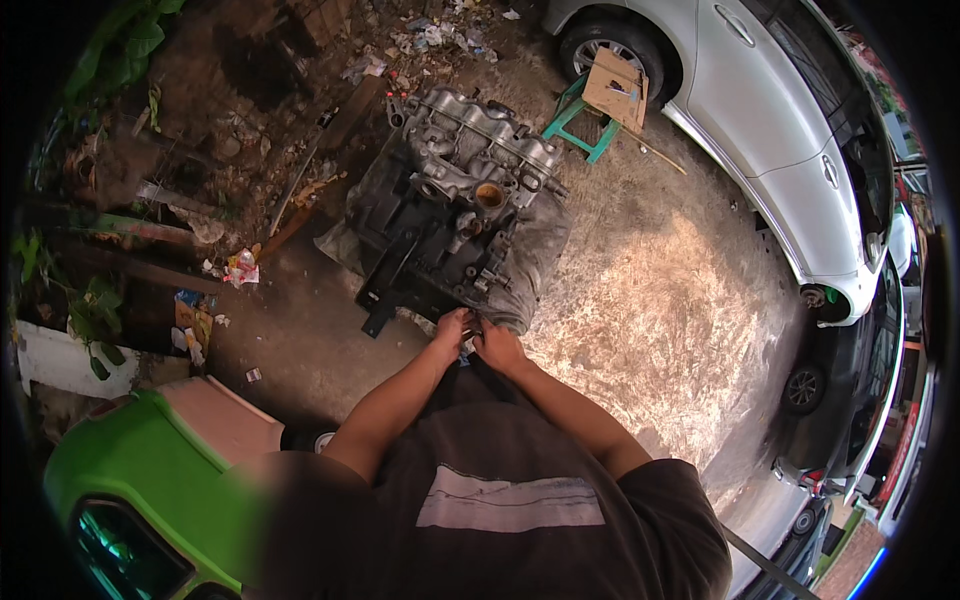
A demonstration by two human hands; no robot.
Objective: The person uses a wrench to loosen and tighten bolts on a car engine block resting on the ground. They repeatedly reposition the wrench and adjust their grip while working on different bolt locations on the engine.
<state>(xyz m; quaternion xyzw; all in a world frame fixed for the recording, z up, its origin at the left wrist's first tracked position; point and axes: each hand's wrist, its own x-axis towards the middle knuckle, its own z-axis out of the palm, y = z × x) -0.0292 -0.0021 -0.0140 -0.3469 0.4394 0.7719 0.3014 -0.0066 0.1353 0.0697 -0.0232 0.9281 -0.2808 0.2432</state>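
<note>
A car engine (445, 155) stands in front of me, its upper part bare silver metal and its near part black. Grey cloth or sheeting (535, 255) lies under and around it. Both my hands are together at the engine's near edge, close to my shirt. My left hand (455, 328) is closed with its fingers bent in. Right beside it, my right hand (495, 346) is closed too, fingertips almost meeting the left ones. A small dark piece seems to sit between them, too little shown to name.
Beyond the engine, a green stool (572, 128) carries a brown cardboard sheet (615, 88) with small items on it. A silver car (740, 120) is parked on the right, a green vehicle (150, 460) at lower left. Litter (440, 35) and planks (130, 230) lie at far left.
</note>
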